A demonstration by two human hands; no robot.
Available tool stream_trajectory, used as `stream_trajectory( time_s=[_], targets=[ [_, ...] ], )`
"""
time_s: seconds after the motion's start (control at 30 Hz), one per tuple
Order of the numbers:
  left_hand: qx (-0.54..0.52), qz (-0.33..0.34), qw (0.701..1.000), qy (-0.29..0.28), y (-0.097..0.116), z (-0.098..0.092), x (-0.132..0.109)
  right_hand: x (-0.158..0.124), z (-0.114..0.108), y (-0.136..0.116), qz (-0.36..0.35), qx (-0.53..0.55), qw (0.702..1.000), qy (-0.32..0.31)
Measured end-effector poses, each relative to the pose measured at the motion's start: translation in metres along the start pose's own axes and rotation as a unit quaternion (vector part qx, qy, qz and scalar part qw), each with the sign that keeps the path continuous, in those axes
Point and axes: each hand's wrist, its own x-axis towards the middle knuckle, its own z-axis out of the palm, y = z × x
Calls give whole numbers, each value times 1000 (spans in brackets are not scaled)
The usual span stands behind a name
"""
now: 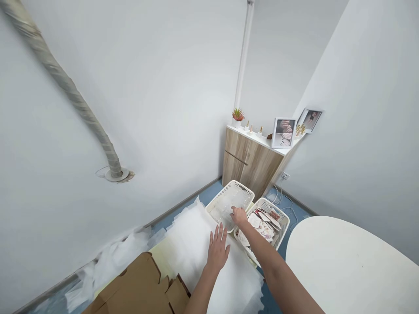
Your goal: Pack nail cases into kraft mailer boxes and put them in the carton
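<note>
My left hand lies flat with fingers spread on a stack of white foam sheets. My right hand reaches into a white plastic basket that holds clear plastic bags; its fingers curl down onto the bags, and whether they grip one I cannot make out. Beside it stands a second white basket filled with several small printed cards.
Flattened brown cardboard boxes lie at the near left. A white round table is at the right. A wooden cabinet stands in the corner with a small plant and picture frames. A wrapped pipe runs into the left wall.
</note>
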Motion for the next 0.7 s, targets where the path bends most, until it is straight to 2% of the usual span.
stream_trajectory(
  time_s=[0.2, 0.37, 0.43, 0.57, 0.63, 0.7],
  targets=[
    [6, -14, 1000, -16, 4, -1, 3, -16, 9, 0, -49, 7, 998, 28],
    [-26, -40, 998, -41, 6, -7, 7, -33, 11, 4, -46, 54, 995, 67],
    [-54, -62, 996, -25, 8, -9, 13, -40, 4, 9, -45, 103, 988, 102],
    [-107, -58, 991, 62, 17, -13, 34, -54, -6, 20, -53, 237, 955, 173],
    [-95, -50, 993, 57, 24, -14, 46, -61, -5, 25, -47, 267, 949, 161],
    [-54, -69, 996, 24, 31, -13, 54, -67, 0, 28, -45, 261, 956, 125]
  ],
)
